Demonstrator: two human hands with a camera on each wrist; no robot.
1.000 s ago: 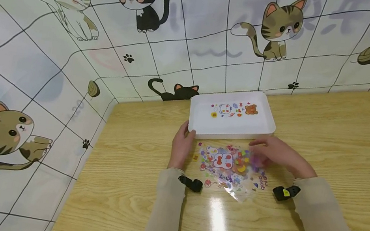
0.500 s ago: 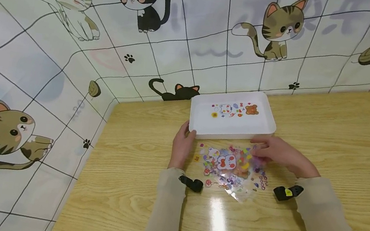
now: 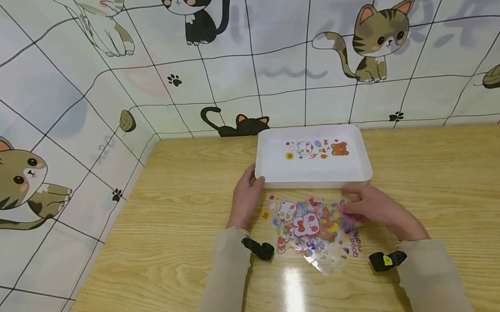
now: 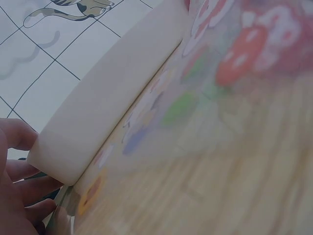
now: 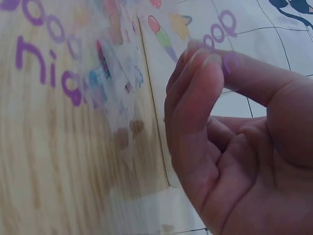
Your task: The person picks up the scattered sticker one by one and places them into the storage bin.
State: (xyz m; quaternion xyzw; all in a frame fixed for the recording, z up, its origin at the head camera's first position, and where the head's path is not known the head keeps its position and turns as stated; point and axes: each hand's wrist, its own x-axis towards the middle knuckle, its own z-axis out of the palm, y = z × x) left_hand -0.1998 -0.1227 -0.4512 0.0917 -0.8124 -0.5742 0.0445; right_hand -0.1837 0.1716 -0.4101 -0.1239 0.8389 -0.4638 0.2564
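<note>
In the head view, a clear plastic bag (image 3: pixel 319 260) with cartoon stickers lies on the wooden table, a white bunny sticker (image 3: pixel 306 225) in its middle. My right hand (image 3: pixel 375 210) is at the bag's upper right corner. In the right wrist view, its thumb and fingers pinch the film, and purple printed letters (image 5: pixel 222 27) overlap the fingertips. A shallow white tray (image 3: pixel 309 178) stands just behind the bag. My left hand (image 3: pixel 245 198) grips the tray's near left corner, thumb on the front side and fingers round the left; the left wrist view shows these fingers (image 4: pixel 29 183) against the wall.
A brown bear sticker (image 3: pixel 340 148) and several small stickers show on the tray's floor. The tray's back is close to the wall (image 3: pixel 284 91), which is printed with cats. Wooden tabletop (image 3: pixel 158 250) extends on both sides. Each wrist wears a black camera (image 3: pixel 260 248).
The bunny and other stickers in the bag have shifted slightly right and down, showing a brown one beside them. My right hand moved a little right; the left hand and tray stay put.
</note>
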